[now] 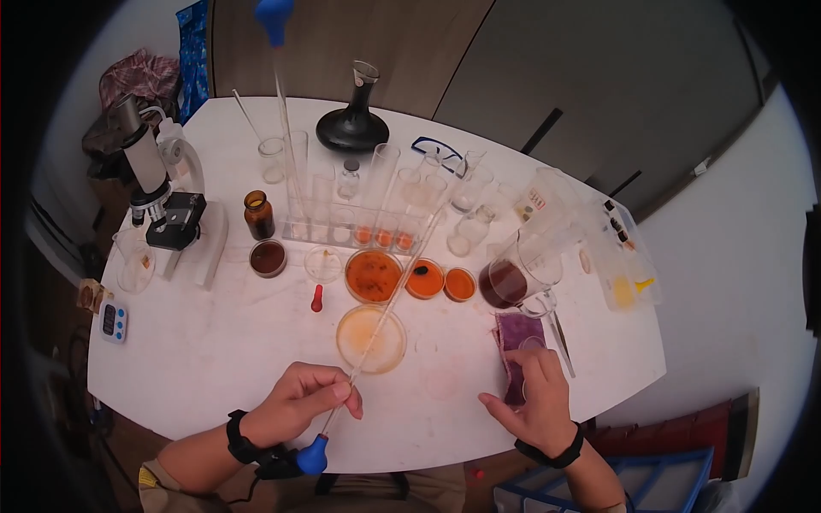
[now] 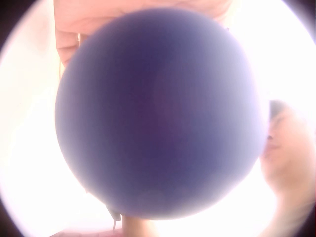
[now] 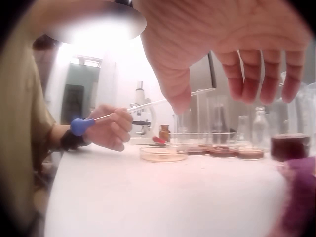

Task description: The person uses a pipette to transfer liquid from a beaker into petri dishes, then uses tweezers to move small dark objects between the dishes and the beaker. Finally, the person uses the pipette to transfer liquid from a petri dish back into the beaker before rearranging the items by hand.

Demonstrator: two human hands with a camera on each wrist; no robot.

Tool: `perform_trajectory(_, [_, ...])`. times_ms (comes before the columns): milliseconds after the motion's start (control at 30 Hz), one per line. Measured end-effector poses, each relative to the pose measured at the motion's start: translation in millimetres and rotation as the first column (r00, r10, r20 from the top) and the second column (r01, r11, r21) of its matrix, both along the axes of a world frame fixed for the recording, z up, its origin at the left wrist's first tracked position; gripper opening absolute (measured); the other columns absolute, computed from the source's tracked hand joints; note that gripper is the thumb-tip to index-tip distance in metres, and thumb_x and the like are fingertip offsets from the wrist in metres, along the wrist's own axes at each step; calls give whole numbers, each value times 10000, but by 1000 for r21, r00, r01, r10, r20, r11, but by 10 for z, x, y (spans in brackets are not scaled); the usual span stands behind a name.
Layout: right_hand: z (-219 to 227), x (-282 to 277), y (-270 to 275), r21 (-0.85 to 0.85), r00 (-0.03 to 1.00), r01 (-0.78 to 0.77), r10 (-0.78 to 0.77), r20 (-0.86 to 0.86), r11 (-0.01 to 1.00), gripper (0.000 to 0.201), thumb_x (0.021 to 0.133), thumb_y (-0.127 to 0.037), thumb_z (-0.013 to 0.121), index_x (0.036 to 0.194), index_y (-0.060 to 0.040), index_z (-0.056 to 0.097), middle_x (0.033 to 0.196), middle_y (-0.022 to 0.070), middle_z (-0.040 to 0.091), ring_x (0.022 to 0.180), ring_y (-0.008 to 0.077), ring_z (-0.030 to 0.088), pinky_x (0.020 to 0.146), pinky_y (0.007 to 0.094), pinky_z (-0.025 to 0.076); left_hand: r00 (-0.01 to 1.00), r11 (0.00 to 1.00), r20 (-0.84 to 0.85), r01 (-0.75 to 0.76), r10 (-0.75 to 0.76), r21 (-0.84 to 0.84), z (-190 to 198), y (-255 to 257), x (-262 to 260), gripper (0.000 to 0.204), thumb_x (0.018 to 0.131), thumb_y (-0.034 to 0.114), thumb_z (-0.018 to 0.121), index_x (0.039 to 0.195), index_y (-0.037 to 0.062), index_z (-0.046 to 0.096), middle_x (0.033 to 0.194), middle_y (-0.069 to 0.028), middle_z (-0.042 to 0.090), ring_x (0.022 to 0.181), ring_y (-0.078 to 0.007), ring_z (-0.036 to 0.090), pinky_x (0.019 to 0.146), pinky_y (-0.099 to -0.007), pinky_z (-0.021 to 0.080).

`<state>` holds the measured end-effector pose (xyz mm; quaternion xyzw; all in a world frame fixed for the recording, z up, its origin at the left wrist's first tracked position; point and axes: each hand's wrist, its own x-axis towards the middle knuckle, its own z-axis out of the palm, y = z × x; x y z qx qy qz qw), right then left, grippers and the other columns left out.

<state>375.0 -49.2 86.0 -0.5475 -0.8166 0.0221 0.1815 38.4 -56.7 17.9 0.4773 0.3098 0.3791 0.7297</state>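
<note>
My left hand (image 1: 308,402) pinches a long glass pipette (image 1: 398,289) between thumb and fingers. Its blue rubber bulb (image 1: 313,455) points down toward me, and the shaft slants over a petri dish of pale yellow contents (image 1: 363,329). That bulb (image 2: 160,113) fills most of the left wrist view. At the right, my right hand (image 1: 545,406) is over a folded purple cloth (image 1: 520,327), thumb spread from the fingers. A round clear glass piece (image 1: 532,343) shows on the cloth by its fingertips. Nothing is held by the right hand (image 3: 222,29) in the right wrist view.
Orange-filled petri dishes (image 1: 374,275) line the middle, before a test tube rack (image 1: 295,232). A beaker of dark red liquid (image 1: 505,284) and tweezers (image 1: 563,342) are at right. A red rubber bulb (image 1: 317,298), brown bottle (image 1: 258,215), microscope (image 1: 162,188) and timer (image 1: 113,321) occupy the left.
</note>
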Motion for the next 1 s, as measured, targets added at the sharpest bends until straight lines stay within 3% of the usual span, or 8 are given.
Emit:
perform_trajectory(67, [0,-291,95,-44,984,-177,178,12,983,670,721,-302,821,1231,29,542,1165,179,557,1049,345,530,900,406,467,1000,1000,-5,-7,7,17,2,4,-7,300,1031,205,515,918,-20,679,881,-75,686,865,-136,621,849,-286,473])
perform_trajectory(300, [-247,-988,396,-117,956,-286,292,33,951,962,736,-443,785,1398,109,358,1281,225,505,1150,332,498,973,412,441,999,999,11,-43,42,28,7,20,-36,303,1034,208,509,912,-13,678,877,-66,682,871,-124,605,866,-281,458])
perform_trajectory(500, [-348,-1201,500,-212,963,-253,268,41,944,966,708,-427,805,1395,93,369,1230,204,525,1124,326,515,920,397,452,998,999,30,-54,54,7,22,3,-30,316,1016,218,520,887,-29,670,884,-93,688,886,-163,627,885,-312,468])
perform_trajectory(1000, [-414,-1298,597,-140,977,-212,213,-9,967,811,639,-357,799,1277,17,468,1121,191,554,1040,328,540,901,406,456,998,998,16,-54,53,28,18,18,-43,323,1018,229,523,887,-26,672,882,-95,691,884,-165,628,878,-312,473])
